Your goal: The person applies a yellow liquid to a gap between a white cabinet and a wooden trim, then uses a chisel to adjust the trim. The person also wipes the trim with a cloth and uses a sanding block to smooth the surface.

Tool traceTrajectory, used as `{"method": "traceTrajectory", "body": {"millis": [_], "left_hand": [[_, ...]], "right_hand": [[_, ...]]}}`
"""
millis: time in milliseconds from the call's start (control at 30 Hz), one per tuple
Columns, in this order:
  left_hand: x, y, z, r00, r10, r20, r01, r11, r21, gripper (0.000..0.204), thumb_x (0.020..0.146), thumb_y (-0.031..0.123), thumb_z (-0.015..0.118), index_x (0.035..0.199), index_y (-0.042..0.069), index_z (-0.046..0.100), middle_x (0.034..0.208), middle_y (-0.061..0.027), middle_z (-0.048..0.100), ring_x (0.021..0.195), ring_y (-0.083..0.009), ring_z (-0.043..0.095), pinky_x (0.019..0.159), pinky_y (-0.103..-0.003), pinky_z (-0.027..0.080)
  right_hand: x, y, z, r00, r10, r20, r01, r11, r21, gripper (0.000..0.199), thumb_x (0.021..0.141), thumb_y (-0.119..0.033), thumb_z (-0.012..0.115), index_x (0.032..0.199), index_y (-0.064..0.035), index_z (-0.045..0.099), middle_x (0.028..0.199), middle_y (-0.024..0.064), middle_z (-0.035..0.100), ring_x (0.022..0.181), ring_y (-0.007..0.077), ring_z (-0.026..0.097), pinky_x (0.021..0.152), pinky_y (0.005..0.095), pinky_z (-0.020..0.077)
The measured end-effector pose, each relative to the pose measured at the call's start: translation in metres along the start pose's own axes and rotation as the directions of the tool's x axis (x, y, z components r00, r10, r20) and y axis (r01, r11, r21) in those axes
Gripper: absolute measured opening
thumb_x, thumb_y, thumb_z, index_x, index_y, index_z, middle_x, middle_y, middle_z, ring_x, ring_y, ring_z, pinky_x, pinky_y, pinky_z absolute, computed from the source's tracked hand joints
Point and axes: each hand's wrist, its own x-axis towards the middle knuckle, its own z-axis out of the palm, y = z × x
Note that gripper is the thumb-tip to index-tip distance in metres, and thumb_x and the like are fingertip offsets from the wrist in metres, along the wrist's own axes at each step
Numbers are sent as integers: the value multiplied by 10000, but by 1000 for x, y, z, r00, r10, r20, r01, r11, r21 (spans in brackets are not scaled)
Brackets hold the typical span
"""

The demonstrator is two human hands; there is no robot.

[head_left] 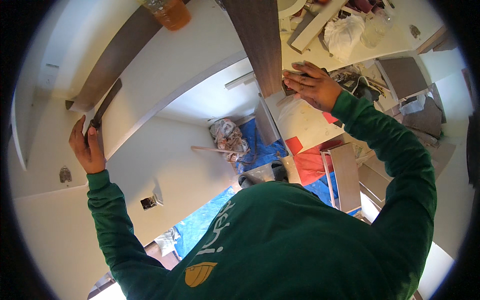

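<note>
My left hand [86, 147] is raised at the pale cabinet wall on the left. Its thumb and fingers close round the lower end of a narrow dark brown strip [109, 101], which slants up beside a wider brown board [111, 59]. My right hand [315, 86] is raised beside the lower end of an upright brown wood panel [256, 45]. Its fingers bend over a dark thing, mostly hidden behind the hand; I cannot make out its kind.
Orange liquid fills a clear container [172, 14] at the top. A white plastic bag [344, 36] lies among clutter at the upper right. Blue sheeting [202, 227] and a red sheet [311, 165] cover parts below. Loose brown panels [345, 177] stand at the right. An opening [148, 202] shows in the wall.
</note>
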Motion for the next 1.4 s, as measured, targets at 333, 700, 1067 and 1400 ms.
{"method": "traceTrajectory", "body": {"millis": [333, 700, 1067, 1400], "left_hand": [[3, 9, 3, 999, -23, -40, 21, 999, -39, 410, 1017, 271, 535, 1350, 39, 591, 1372, -183, 521, 1260, -293, 473, 971, -384, 496], [5, 7, 0, 996, 66, -54, -66, 998, 10, 461, 1017, 325, 526, 1377, 40, 566, 1389, -165, 542, 1263, -300, 474, 1026, -402, 420], [2, 4, 0, 994, 73, -84, -76, 997, -34, 433, 986, 293, 551, 1341, 51, 600, 1359, -157, 572, 1267, -315, 466, 1053, -425, 390], [2, -4, -1, 990, 84, -113, -73, 992, 102, 399, 931, 219, 607, 1298, 64, 627, 1293, -169, 609, 1213, -361, 506, 1062, -454, 374]], "right_hand": [[8, -13, -6, 994, 105, 15, -105, 994, -13, 501, 861, -262, 719, 1332, -139, 602, 1452, 16, 543, 1378, 279, 452, 1155, 499, 347], [9, -20, -1, 984, 178, 25, -178, 984, 1, 511, 881, -261, 703, 1356, -118, 581, 1473, 25, 523, 1414, 261, 415, 1184, 532, 280], [14, -26, 12, 973, 231, 33, -228, 971, -65, 502, 918, -270, 661, 1382, -104, 561, 1492, 48, 504, 1437, 266, 388, 1188, 539, 256], [7, -9, -8, 990, 139, 28, -136, 986, -96, 560, 854, -226, 690, 1380, -90, 554, 1364, 108, 556, 1198, 331, 513, 1054, 422, 438]]}}
